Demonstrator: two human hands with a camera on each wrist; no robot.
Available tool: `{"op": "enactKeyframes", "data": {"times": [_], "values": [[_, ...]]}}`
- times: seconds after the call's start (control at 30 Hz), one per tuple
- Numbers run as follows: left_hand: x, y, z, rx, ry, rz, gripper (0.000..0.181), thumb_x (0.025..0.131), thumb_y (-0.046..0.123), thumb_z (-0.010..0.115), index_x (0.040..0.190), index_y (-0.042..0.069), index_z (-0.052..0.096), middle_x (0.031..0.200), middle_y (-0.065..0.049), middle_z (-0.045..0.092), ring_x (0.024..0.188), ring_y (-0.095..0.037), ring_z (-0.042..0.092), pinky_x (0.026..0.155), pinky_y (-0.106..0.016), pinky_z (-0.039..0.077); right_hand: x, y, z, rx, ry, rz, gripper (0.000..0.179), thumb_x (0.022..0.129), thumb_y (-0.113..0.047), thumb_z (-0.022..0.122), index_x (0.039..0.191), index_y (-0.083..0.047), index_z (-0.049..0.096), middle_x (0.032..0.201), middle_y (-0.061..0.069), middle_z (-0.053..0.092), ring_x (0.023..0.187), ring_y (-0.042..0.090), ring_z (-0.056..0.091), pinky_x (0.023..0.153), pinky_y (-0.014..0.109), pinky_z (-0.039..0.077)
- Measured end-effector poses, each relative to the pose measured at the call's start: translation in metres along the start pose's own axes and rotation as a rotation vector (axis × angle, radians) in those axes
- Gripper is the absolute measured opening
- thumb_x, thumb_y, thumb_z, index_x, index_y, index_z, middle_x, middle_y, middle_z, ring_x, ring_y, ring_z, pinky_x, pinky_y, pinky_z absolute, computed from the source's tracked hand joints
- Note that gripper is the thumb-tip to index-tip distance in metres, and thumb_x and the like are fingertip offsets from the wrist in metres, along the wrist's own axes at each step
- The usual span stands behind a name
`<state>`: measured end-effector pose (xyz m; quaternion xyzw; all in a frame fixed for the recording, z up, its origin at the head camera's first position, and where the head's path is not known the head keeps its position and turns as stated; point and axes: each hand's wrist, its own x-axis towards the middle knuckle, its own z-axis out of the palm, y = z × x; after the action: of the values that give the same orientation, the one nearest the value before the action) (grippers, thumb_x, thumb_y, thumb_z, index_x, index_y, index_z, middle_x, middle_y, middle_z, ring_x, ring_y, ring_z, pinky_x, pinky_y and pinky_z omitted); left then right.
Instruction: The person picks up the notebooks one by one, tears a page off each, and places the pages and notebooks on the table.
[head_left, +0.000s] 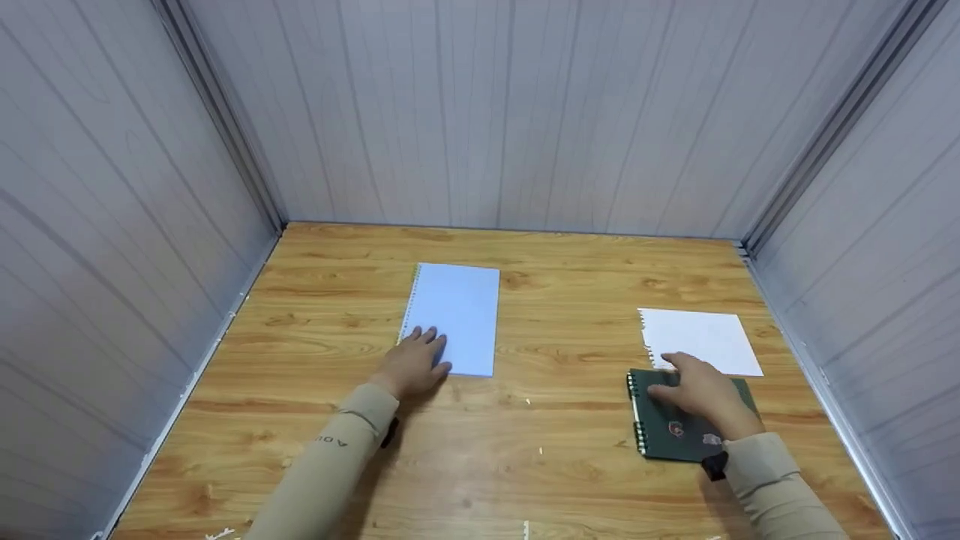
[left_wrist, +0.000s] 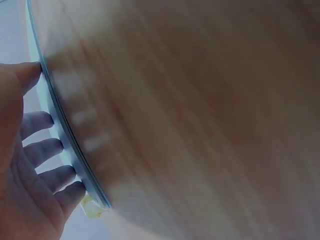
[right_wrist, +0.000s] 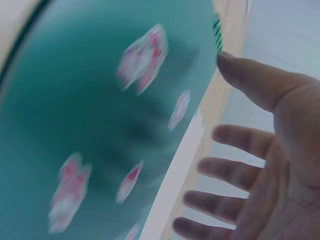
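Note:
My left hand [head_left: 411,367] lies over the lower left corner of a spiral-bound notebook showing a pale page [head_left: 461,311], fingers spread. From the left wrist view, those fingertips meet the edge of the notebook [left_wrist: 67,132], seen nearly side-on. Over at the right, a dark green spiral notebook [head_left: 664,446] with stickers on its cover lies beneath my right hand [head_left: 706,391]. That hand's fingers are spread and extended above the cover. In the right wrist view the green notebook [right_wrist: 100,115] fills the left side, and the thumb tip overlaps its edge near the coil.
A loose white sheet [head_left: 701,336] with a ragged left edge lies just behind the green notebook. Small paper scraps [head_left: 526,529] are scattered on the wooden table [head_left: 570,300]. Pale panel walls [head_left: 480,112] enclose the table at the back and both sides.

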<state>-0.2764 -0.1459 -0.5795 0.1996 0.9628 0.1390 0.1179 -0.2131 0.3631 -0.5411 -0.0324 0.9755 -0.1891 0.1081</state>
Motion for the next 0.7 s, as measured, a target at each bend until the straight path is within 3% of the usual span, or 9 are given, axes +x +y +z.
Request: {"op": "enactKeyframes", "data": {"times": [0.17,0.4,0.7], "values": [[0.001,0.014,0.001,0.051,-0.001,0.018,0.066,0.114,0.043,0.052,0.167,0.006,0.042,0.175,-0.021,0.035,0.164,-0.047,0.028,0.136,-0.057,0.025,0.018,-0.025,0.002,0.029,0.069,-0.093,0.079,0.102,-0.041,0.076,0.159,0.006,0.047,0.163,0.037,0.044,0.149,0.058,0.044,0.121,0.072,0.039],[0.000,0.041,0.009,0.097,-0.001,0.046,0.064,0.113,0.043,0.055,0.164,0.005,0.047,0.171,-0.022,0.042,0.160,-0.049,0.036,0.133,-0.057,0.032,0.037,-0.063,0.012,0.069,0.096,-0.212,0.074,0.105,-0.035,0.073,0.160,0.006,0.046,0.164,0.036,0.043,0.153,0.057,0.040,0.125,0.071,0.035],[-0.006,0.091,0.024,0.211,0.019,0.109,0.065,0.110,0.045,0.058,0.160,0.005,0.052,0.165,-0.023,0.052,0.152,-0.049,0.048,0.127,-0.057,0.042,0.049,-0.099,0.026,0.067,0.079,-0.300,0.068,0.107,-0.036,0.071,0.159,0.003,0.050,0.166,0.035,0.041,0.152,0.057,0.043,0.122,0.073,0.039]]}}
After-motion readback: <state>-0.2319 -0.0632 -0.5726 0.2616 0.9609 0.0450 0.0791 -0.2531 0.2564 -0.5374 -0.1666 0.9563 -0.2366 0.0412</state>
